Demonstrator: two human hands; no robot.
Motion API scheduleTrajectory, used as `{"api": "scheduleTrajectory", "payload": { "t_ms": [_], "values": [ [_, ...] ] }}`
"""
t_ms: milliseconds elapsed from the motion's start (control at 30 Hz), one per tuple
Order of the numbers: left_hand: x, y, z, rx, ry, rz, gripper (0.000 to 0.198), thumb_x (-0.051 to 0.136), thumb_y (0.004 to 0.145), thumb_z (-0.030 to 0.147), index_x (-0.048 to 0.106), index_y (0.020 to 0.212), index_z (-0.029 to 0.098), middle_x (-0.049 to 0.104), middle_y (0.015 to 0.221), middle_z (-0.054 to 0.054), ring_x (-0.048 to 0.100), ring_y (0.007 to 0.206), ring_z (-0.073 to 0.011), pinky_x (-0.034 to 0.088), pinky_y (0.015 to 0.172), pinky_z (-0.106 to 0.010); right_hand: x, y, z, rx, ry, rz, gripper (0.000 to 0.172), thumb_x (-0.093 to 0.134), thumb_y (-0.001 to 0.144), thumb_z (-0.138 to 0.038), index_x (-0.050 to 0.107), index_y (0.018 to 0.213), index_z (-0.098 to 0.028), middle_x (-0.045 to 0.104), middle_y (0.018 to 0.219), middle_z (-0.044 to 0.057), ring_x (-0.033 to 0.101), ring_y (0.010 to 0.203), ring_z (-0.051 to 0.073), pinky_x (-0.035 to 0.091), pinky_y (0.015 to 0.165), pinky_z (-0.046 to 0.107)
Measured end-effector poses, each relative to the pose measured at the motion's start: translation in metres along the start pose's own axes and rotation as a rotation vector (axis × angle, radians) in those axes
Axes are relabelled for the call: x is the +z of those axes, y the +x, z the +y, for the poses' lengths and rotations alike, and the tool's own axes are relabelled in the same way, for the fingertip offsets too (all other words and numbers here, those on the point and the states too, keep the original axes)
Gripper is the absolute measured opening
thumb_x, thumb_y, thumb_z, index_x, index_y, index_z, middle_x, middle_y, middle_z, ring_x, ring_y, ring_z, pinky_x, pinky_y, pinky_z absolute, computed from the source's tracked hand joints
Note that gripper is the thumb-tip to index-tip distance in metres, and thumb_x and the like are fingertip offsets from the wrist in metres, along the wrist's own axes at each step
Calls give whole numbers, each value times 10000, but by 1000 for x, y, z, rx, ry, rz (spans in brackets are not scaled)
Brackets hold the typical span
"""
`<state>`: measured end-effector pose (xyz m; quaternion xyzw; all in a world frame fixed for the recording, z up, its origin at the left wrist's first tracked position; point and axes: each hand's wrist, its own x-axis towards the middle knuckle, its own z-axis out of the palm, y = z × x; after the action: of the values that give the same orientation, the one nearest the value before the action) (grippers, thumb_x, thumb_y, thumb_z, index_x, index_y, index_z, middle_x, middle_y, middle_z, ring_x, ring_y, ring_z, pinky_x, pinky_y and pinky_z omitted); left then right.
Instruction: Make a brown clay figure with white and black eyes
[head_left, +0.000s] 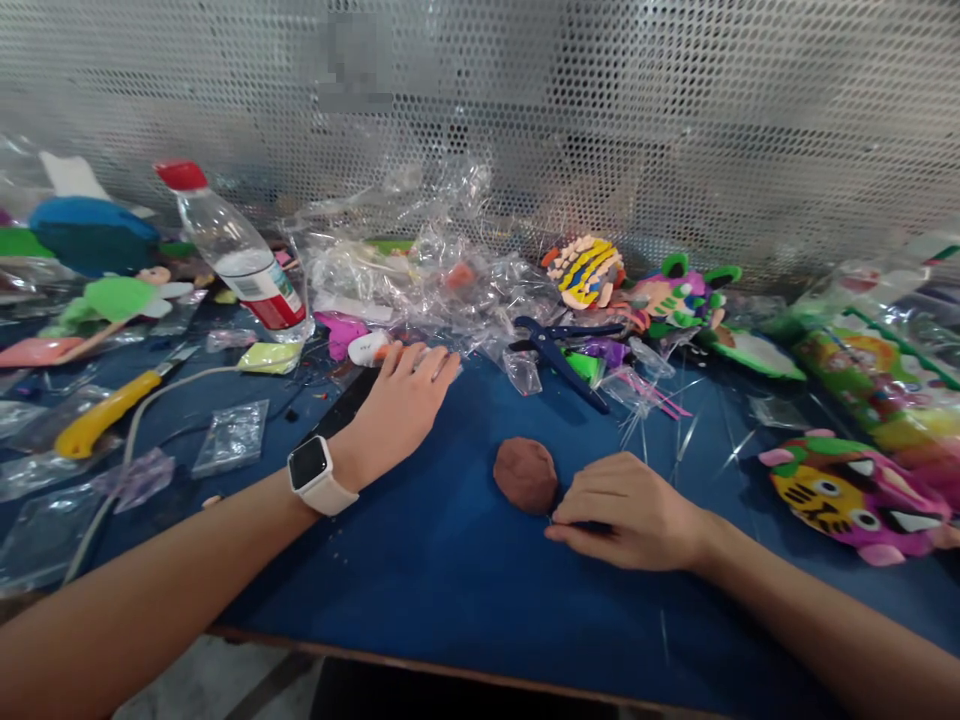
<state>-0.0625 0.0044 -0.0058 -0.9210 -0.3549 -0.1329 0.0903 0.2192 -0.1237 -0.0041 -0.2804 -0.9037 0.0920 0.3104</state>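
Observation:
My left hand (405,400) reaches forward with its fingers stretched out, over a dark flat object (341,405) that it partly covers. A white rounded piece with dark marks (369,348) lies by its fingertips. My right hand (630,510) rests on the blue table, its fingers curled together and the thumb below them. Something tiny may be at its fingertips, but I cannot make it out. Right beside these fingertips sits a flattened round lump of brown clay (525,474); whether they touch it is unclear.
A bottle with a red cap (251,265) leans at the back left, near a yellow-handled knife (112,410). Crumpled clear wrappers (427,265), dark blue pliers (562,360) and a striped clay figure (585,272) line the back. A colourful clay mask (847,500) lies right.

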Motion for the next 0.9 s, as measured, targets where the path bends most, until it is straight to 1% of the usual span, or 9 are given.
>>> {"api": "scheduleTrajectory", "payload": {
  "t_ms": [167, 233, 333, 433, 533, 600, 667, 800, 900],
  "values": [
    [-5, 5, 0, 53, -52, 9, 502, 325, 1009, 26, 619, 1409, 98, 618, 1308, -207, 581, 1242, -349, 489, 1083, -569, 1, 0, 1, -4, -9, 4, 185, 664, 1025, -279, 697, 850, -231, 719, 641, -35, 658, 531, 116, 452, 514, 282],
    [-10, 6, 6, 118, -197, 44, 436, 363, 1053, 81, 631, 1391, 148, 640, 1280, -160, 601, 1210, -300, 510, 1076, -516, 1, 0, 0, -5, -10, 41, 133, 682, 1008, -259, 705, 880, -229, 732, 664, -29, 676, 549, 121, 480, 529, 274],
    [-19, 1, 23, 226, -548, 117, 337, 440, 1104, 191, 638, 1377, 197, 679, 1245, -109, 651, 1145, -216, 556, 1024, -382, 0, 1, -4, 71, -34, 190, 51, 701, 973, -196, 712, 977, -245, 782, 775, -16, 737, 649, 135, 559, 609, 258],
    [-27, -11, 46, 307, -789, 159, 278, 491, 1099, 205, 699, 1283, 222, 690, 1217, -92, 684, 1081, -162, 581, 943, -279, 1, 2, -10, 220, -43, 312, 186, 737, 947, -262, 688, 1126, -262, 802, 938, 28, 767, 785, 174, 605, 655, 279],
    [-32, -21, 63, 267, -898, 261, 221, 573, 1067, 184, 724, 1227, 203, 694, 1114, -76, 699, 1000, -133, 587, 866, -218, 5, 3, -15, 284, -4, 280, 546, 806, 882, -487, 600, 1323, -241, 781, 1096, 91, 766, 911, 229, 639, 687, 328],
    [-32, -24, 69, 274, -942, 297, 187, 604, 1050, 164, 725, 1192, 184, 698, 1091, -74, 706, 995, -127, 585, 878, -210, 9, 3, -17, 289, 21, 231, 683, 819, 857, -542, 538, 1397, -233, 770, 1128, 99, 763, 953, 242, 656, 775, 372],
    [-32, -24, 69, 251, -970, 320, 165, 615, 1043, 148, 722, 1166, 174, 711, 1098, -79, 710, 1013, -131, 581, 904, -220, 13, 3, -19, 290, 62, 198, 642, 814, 879, -475, 524, 1401, -241, 769, 1084, 73, 763, 925, 223, 653, 838, 383],
    [-29, -18, 67, 87, -1039, 291, 136, 604, 1054, 159, 730, 1104, 173, 728, 1044, -54, 696, 961, -118, 556, 869, -218, 17, 1, -19, 324, 123, 243, 404, 760, 925, -258, 587, 1290, -273, 770, 996, 11, 756, 838, 165, 636, 824, 312],
    [-27, -16, 69, -29, -1106, 261, 141, 592, 1067, 196, 729, 1046, 171, 724, 1000, -35, 678, 908, -105, 534, 832, -211, 16, -1, -16, 363, 113, 258, 412, 777, 915, -271, 598, 1286, -265, 777, 1078, 33, 757, 888, 173, 626, 836, 310]
  ]
}}
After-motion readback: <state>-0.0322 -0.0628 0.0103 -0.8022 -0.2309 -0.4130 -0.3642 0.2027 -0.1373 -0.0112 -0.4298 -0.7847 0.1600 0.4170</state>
